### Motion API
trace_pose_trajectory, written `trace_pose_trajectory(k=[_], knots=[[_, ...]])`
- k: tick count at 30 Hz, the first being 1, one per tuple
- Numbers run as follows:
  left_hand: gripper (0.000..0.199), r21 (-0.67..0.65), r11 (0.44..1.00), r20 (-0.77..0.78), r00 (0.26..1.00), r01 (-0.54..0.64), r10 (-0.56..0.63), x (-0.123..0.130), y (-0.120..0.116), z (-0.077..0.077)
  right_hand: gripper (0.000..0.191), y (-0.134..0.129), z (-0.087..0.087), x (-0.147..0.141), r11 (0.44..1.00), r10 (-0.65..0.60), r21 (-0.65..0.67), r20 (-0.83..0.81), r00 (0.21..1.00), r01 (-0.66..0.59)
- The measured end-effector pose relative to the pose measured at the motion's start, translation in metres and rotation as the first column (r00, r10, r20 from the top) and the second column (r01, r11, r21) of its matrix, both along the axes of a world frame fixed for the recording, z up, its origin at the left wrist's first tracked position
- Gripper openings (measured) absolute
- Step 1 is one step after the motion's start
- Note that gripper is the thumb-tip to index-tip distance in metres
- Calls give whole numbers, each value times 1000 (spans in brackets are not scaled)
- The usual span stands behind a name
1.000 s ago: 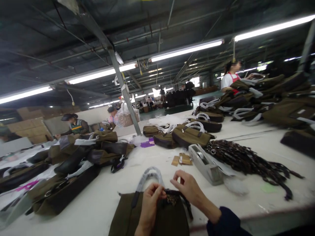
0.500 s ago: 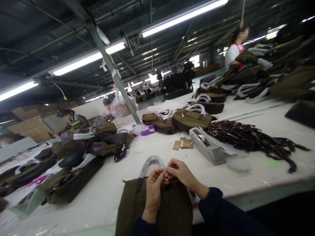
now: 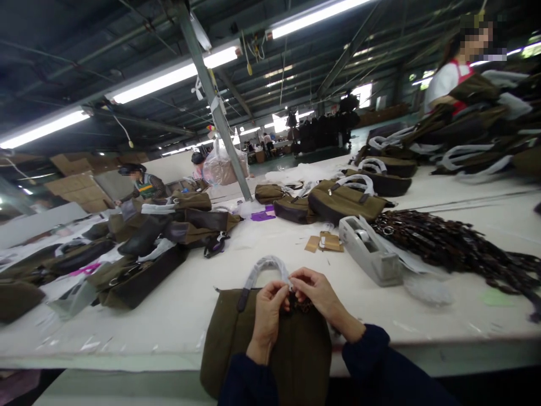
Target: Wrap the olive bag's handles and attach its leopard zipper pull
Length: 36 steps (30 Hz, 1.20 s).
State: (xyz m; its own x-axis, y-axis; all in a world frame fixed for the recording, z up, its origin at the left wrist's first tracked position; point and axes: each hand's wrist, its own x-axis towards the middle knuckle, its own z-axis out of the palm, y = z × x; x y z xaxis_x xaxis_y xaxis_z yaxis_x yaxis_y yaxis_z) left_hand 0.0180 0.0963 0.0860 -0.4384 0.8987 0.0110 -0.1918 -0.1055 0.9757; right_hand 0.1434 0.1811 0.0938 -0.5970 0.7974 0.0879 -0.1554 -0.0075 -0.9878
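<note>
An olive-green handbag stands at the table's front edge, close to me. Its looped handle is covered in whitish translucent wrapping. At the handle's right end, my left hand has thumb and fingers pinched together on the wrapping. My right hand pinches the same spot from the other side, fingertips almost touching those of the left. The fingers hide most of what lies between them. Under my right hand, small dark brown pieces show against the bag's top; their kind is unclear.
Right of the hands stand a grey tape dispenser and a heap of dark brown straps. Brown cards lie beyond the bag. More handbags are piled behind and at left. Co-workers are at left and right.
The camera view has turned left, so the surroundings appear shifted right. Both hands remain pinched at the handle's right end, with only slight finger movement.
</note>
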Motion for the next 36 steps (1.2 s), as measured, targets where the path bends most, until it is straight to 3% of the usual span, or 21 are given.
trace_pose_trajectory(k=[10,25,36], knots=[[25,46,999,44,999,-2,0,-2,-2,-1,35,-3,-2,0,997,76,10,57,995,-77],[25,18,999,-9,999,-36,36,0,-3,3,34,-3,-1,-1,992,92,69,131,987,-102],[24,-1,999,-70,996,-54,53,-1,-1,-2,32,0,-2,-3,974,168,118,208,964,-195]])
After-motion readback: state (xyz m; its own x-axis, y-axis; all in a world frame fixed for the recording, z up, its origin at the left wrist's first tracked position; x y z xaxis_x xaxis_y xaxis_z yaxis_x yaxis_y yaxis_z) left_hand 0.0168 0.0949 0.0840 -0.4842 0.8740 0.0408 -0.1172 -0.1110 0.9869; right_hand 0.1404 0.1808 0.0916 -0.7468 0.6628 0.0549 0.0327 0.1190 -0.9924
